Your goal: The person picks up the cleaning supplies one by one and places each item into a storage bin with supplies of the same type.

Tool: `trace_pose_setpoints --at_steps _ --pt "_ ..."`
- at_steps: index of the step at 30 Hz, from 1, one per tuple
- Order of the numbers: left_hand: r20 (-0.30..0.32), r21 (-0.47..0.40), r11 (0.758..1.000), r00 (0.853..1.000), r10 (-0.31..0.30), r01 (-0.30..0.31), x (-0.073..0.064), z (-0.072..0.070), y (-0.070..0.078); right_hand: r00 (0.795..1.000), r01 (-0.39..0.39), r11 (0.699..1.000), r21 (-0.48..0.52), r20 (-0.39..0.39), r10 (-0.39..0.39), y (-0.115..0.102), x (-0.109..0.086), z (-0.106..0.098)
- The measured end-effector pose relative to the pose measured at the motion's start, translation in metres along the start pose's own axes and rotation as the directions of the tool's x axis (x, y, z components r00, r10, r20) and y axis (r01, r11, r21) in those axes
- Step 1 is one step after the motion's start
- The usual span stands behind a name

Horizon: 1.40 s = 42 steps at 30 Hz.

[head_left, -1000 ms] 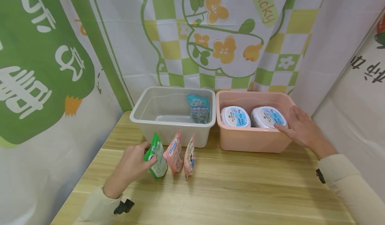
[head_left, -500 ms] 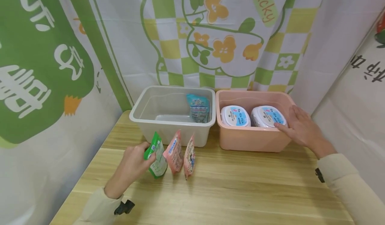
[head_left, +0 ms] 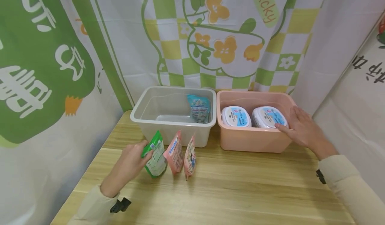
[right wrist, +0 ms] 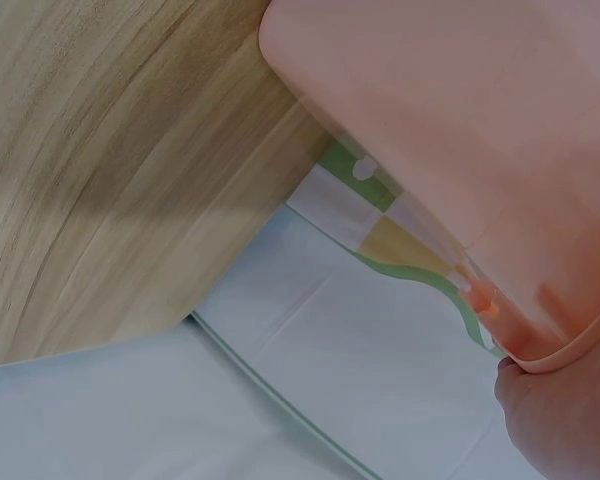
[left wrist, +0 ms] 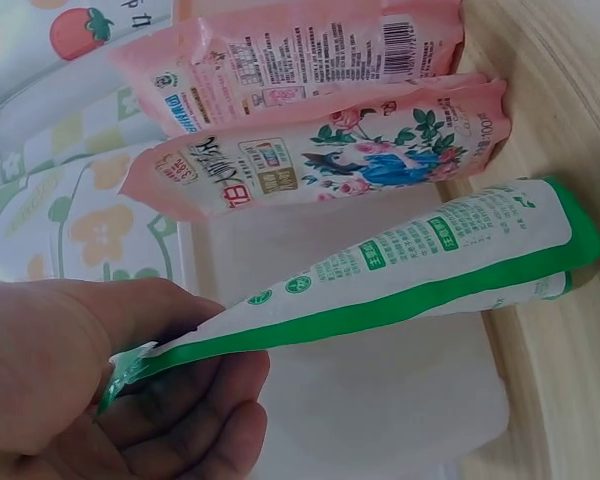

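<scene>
My left hand [head_left: 129,164] pinches the upper edge of a green-and-white pouch [head_left: 157,158] between thumb and fingers. In the left wrist view that pouch [left wrist: 410,270] shows its printed side, and the fingers curl beneath its narrow end. Two pink pouches [head_left: 175,154] stand upright just to its right, apart from the hand. My right hand [head_left: 305,131] rests on the right rim of a pink bin [head_left: 252,142], its fingers straight and its thumb over the front corner. Only a small part of this hand [right wrist: 555,410] shows in the right wrist view, at the rim.
Behind the pouches is a light grey bin [head_left: 171,123] with a teal pouch [head_left: 199,108] inside at its right end. The pink bin beside it holds two white tubs [head_left: 236,117] with blue labels. A patterned curtain [head_left: 225,61] hangs behind the wooden table [head_left: 240,191].
My left hand has shifted slightly left, and the top of the green-and-white pouch has turned with it to show more of its face. The right hand stays on the pink bin.
</scene>
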<state>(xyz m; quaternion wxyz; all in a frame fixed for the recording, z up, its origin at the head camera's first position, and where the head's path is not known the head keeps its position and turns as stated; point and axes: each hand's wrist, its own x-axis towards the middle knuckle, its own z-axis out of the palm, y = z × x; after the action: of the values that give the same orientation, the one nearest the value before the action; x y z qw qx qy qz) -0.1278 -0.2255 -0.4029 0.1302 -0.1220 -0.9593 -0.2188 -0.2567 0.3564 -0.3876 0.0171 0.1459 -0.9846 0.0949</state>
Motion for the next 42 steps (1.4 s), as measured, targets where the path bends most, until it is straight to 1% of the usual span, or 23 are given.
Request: trace_pose_setpoints --at_steps 4,11,16,24,30,36,42 --pt "-0.001 0.009 1.000 1.000 0.023 -0.023 0.000 -0.006 0.001 1.000 -0.012 1.000 0.005 0.009 0.012 0.000 -0.001 -0.001" --pt "0.012 -0.026 0.999 0.999 0.045 -0.045 0.001 -0.016 0.002 1.000 -0.022 1.000 0.006 0.016 0.022 -0.002 -0.002 -0.001" --pt "0.011 -0.025 0.998 0.999 0.053 -0.053 0.004 -0.023 0.002 0.999 -0.029 1.000 0.012 0.020 0.028 -0.003 -0.002 -0.001" --pt "-0.002 -0.004 0.996 0.996 0.092 -0.092 0.009 -0.038 0.004 1.000 -0.020 1.000 0.006 0.019 0.020 -0.002 -0.002 -0.001" --pt "0.015 -0.035 0.994 0.995 0.100 -0.099 0.015 -0.048 0.006 1.000 -0.018 1.000 0.013 0.026 0.018 -0.003 -0.003 -0.002" --pt "0.011 -0.026 0.992 0.992 0.125 -0.124 0.023 -0.059 0.005 1.000 -0.021 1.000 0.015 0.023 0.021 -0.004 -0.003 -0.002" --pt "0.026 -0.036 0.990 0.991 0.134 -0.133 0.033 -0.069 0.006 0.999 -0.022 1.000 0.010 0.033 0.021 -0.003 -0.002 -0.002"
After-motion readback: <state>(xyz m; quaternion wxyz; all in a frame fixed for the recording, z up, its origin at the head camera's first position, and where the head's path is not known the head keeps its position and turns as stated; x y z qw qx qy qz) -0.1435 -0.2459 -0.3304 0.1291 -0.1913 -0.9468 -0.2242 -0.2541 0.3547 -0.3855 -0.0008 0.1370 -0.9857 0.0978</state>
